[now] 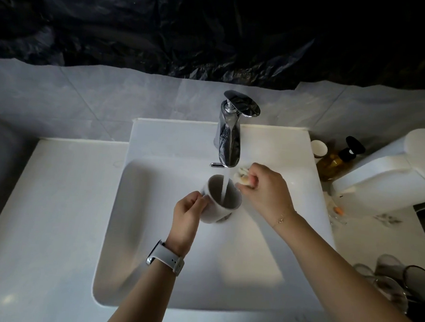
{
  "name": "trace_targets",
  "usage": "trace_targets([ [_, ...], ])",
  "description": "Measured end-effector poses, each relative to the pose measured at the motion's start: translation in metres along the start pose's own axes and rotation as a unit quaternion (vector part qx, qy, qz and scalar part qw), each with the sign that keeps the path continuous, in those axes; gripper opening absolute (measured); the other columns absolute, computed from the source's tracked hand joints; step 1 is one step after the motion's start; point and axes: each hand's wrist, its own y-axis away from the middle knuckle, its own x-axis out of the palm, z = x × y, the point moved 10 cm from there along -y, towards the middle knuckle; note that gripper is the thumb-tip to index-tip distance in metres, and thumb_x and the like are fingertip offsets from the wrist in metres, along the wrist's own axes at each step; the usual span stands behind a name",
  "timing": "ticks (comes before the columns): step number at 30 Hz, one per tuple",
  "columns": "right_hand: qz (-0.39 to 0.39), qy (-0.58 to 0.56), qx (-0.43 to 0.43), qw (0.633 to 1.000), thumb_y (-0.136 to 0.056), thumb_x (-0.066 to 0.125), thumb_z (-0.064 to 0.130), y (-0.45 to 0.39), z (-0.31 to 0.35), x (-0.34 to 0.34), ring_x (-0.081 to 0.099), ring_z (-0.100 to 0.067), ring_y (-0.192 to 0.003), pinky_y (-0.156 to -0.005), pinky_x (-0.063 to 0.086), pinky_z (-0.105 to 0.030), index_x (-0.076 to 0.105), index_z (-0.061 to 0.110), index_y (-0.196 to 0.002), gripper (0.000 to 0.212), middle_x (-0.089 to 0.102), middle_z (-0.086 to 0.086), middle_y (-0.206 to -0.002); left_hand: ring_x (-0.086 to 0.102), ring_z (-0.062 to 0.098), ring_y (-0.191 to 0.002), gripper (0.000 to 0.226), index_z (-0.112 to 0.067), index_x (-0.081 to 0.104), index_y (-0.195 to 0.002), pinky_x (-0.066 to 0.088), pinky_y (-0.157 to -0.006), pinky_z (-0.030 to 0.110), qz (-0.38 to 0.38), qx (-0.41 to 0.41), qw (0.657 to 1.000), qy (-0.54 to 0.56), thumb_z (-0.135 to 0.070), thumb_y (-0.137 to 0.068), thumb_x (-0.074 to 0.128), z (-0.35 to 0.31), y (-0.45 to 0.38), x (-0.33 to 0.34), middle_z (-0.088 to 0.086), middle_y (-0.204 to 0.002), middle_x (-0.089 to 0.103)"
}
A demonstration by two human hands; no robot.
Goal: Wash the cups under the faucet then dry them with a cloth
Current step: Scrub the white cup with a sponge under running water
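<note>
A grey cup (pixel 218 203) is tilted under the chrome faucet (pixel 229 134), and running water falls into its mouth. My left hand (pixel 186 217) grips the cup by its handle on the left side, above the white sink (pixel 152 232). Just right of the cup's rim, my right hand (pixel 263 191) is closed on a small pale sponge (pixel 241 176), close beside the water stream.
Several glass cups (pixel 395 281) lie at the right edge on the counter. A white paper cup (pixel 318 148) and an amber pump bottle (pixel 336 161) stand behind the sink's right corner, beside a white toilet tank (pixel 390 171). Black plastic sheet covers the wall above.
</note>
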Motion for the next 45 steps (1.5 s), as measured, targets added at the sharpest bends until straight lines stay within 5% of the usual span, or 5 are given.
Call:
trace_targets([
  [7, 0.188, -0.147, -0.026, 0.971, -0.086, 0.06, 0.003, 0.024, 0.02, 0.045, 0.062, -0.013, -0.083, -0.071, 0.044, -0.016, 0.062, 0.012, -0.096, 0.014, 0.069, 0.0, -0.089, 0.026, 0.014, -0.063, 0.031, -0.012, 0.036, -0.061, 0.02, -0.056, 0.029, -0.009, 0.017, 1.0, -0.001, -0.026, -0.083, 0.055, -0.009, -0.002, -0.004, 0.004, -0.065, 0.029],
  [20, 0.474, 0.081, 0.009, 0.876, -0.093, 0.041, 0.004, 0.015, 0.03, 0.101, 0.046, -0.016, -0.074, -0.052, 0.031, -0.018, 0.051, 0.003, -0.081, 0.015, 0.05, -0.004, -0.078, 0.024, 0.013, -0.063, 0.035, -0.016, 0.033, -0.063, 0.018, -0.056, 0.027, 0.035, 0.04, 0.997, -0.048, -0.033, -0.083, 0.057, -0.014, 0.007, 0.003, -0.003, -0.064, 0.026],
  [29, 0.307, -0.469, 0.32, 0.764, -0.088, 0.044, -0.005, 0.021, 0.001, 0.1, 0.057, -0.018, -0.061, -0.063, 0.048, -0.023, 0.06, -0.001, -0.076, 0.021, 0.06, -0.011, -0.069, 0.026, 0.012, -0.063, 0.038, -0.009, 0.034, -0.065, 0.021, -0.056, 0.026, 0.039, 0.037, 0.998, -0.039, -0.031, -0.085, 0.057, -0.014, -0.001, -0.002, -0.002, -0.064, 0.028],
  [36, 0.229, -0.38, 0.346, 0.827, -0.083, 0.049, 0.018, 0.011, 0.0, 0.105, 0.063, -0.032, -0.085, -0.097, 0.05, -0.048, 0.068, 0.012, -0.078, 0.021, 0.069, -0.014, -0.083, 0.027, 0.009, -0.061, 0.037, -0.028, 0.037, -0.055, 0.022, -0.055, 0.024, 0.036, 0.034, 0.998, -0.041, -0.029, -0.087, 0.055, -0.02, -0.003, 0.006, -0.011, -0.06, 0.03],
  [45, 0.329, -0.305, 0.025, 0.893, -0.086, 0.066, -0.001, 0.015, 0.021, 0.065, 0.054, -0.005, -0.085, -0.082, 0.045, -0.016, 0.063, 0.016, -0.107, 0.027, 0.053, 0.004, -0.092, 0.026, 0.013, -0.058, 0.038, -0.02, 0.036, -0.057, 0.021, -0.056, 0.029, 0.042, -0.036, 0.998, 0.023, -0.022, -0.087, 0.058, -0.016, -0.014, -0.012, -0.005, -0.057, 0.029],
])
